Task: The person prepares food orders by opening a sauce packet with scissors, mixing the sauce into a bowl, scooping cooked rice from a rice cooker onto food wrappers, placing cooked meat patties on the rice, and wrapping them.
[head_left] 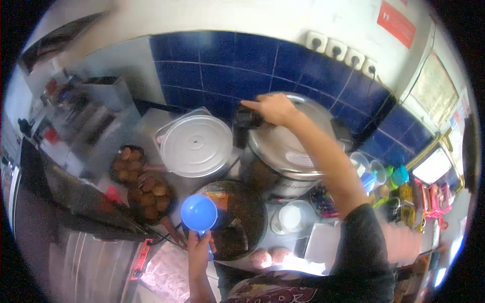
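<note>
My left hand [202, 244] is closed around the handle of a blue plastic dipper [198, 212], whose round cup faces up over the left rim of a wide dark pan [256, 222]. An orange-yellow packet-like patch shows inside that pan. Further off, my right hand [275, 108] rests at the left side of a large silver rice cooker [290, 187], its fingers around the black side handle [247, 119] and the index finger stretched out to the left. The cooker's steel lid lies on it, partly hidden by my right forearm.
A lidded silver pot [196, 146] stands left of the cooker. Two dark pans [150, 197] of round brown food sit at the left. Clear tubs [293, 218] and a pink basket [435, 198] are at the right. Plugged sockets [335, 49] line the tiled wall.
</note>
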`<state>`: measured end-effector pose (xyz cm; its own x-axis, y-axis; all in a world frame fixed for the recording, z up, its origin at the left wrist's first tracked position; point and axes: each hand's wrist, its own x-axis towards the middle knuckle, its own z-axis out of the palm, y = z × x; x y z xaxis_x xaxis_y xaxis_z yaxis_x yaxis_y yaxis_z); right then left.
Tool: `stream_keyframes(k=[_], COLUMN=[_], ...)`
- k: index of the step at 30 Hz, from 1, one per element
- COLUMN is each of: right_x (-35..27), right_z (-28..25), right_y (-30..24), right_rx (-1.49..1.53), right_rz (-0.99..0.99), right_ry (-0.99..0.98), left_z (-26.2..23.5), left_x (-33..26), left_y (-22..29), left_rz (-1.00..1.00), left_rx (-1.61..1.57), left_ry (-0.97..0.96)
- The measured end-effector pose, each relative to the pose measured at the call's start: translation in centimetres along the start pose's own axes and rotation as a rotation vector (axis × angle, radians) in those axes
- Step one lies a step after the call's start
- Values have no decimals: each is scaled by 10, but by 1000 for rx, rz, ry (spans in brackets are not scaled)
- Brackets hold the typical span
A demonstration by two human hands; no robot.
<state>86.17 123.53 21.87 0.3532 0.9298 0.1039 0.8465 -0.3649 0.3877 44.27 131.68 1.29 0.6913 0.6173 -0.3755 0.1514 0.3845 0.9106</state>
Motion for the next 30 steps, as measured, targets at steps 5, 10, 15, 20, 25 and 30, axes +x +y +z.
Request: stream_keyframes(k=[5,10,15,20,25,30], right_x=[-29,-131,-267,-400,-444,-459], right_z=[-27,-78,-28,1,37,33], right_y=[49,194,262,273,282,284], right_rx=[207,669,1002,811,790,719], right_rz=[190,364,884,1260,1312,1301], right_ry=[336,867,1119,1047,988,977], left_z=[32,52,116,254,331,367], left_x=[7,35,80,133,186,187], left_y=[22,52,134,200,171,164], left_rz=[65,27,788,921,953,837], left_rx=[81,313,801,1546,1903,1996], left_ry=[-83,-191,-215,-172,-432,-690])
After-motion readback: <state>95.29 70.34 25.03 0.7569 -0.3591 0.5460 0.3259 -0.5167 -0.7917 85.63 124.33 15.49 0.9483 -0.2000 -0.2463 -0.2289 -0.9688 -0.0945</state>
